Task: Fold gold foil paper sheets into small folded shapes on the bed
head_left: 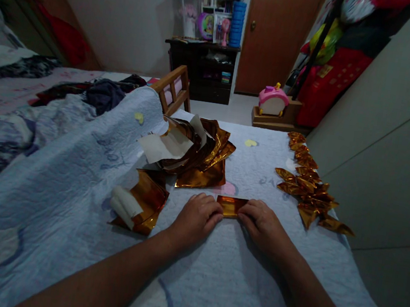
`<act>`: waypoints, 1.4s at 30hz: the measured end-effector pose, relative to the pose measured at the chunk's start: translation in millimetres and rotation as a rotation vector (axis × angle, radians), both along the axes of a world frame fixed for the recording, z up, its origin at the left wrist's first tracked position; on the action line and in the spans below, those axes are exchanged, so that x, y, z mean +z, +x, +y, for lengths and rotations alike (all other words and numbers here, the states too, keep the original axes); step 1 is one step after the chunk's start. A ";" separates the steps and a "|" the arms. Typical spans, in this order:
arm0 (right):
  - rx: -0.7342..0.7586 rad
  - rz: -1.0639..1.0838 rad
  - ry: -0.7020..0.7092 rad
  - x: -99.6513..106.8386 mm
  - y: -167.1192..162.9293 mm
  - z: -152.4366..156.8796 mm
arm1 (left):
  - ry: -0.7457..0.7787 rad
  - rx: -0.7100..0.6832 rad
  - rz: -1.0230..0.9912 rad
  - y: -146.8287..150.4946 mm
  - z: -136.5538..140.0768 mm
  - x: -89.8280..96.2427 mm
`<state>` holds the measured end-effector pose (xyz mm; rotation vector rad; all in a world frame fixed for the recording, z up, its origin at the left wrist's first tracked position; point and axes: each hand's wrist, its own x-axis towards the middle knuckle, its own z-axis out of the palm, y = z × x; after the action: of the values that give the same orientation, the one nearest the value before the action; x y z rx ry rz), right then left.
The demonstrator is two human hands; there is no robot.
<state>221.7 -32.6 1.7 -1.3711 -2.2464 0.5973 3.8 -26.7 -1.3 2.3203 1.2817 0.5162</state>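
Note:
Between my two hands lies a strip of shiny gold foil paper [231, 207], folded narrow, on the bedspread. My left hand [199, 217] pinches its left end, thumb toward me. At the right end, my right hand [260, 224] has its fingers closed on the same paper. Left of my left hand rests a small curled batch of gold foil paper [150, 202] with a pale back. Beyond it a larger fanned stack of gold foil sheets [202, 173] is spread out. Over to the right sits a row of folded gold foil pieces [312, 191] with pointed ends.
A pale blue quilted bedspread [216, 287] covers the surface under my hands. On the left are rumpled clothes [102, 93] and a wooden rail [175, 91]. A white cabinet [399, 150] borders the right side. Farther off stand a pink toy [273, 100] and a dark shelf [201, 71].

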 end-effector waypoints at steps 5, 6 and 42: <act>-0.073 -0.071 -0.020 -0.6 -1.9 -0.4 | -0.028 0.037 0.018 0.7 1.4 1.5; -0.087 -0.088 -0.022 -0.8 -2.2 -0.5 | -0.029 0.043 0.027 1.3 1.5 1.9; -0.253 -0.265 0.005 -1.2 -7.4 -0.7 | 0.033 0.209 0.204 9.8 2.0 5.5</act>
<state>214.3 -33.3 0.5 -1.7865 -2.2146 0.3393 13.6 -24.6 4.3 2.3268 1.6350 0.3761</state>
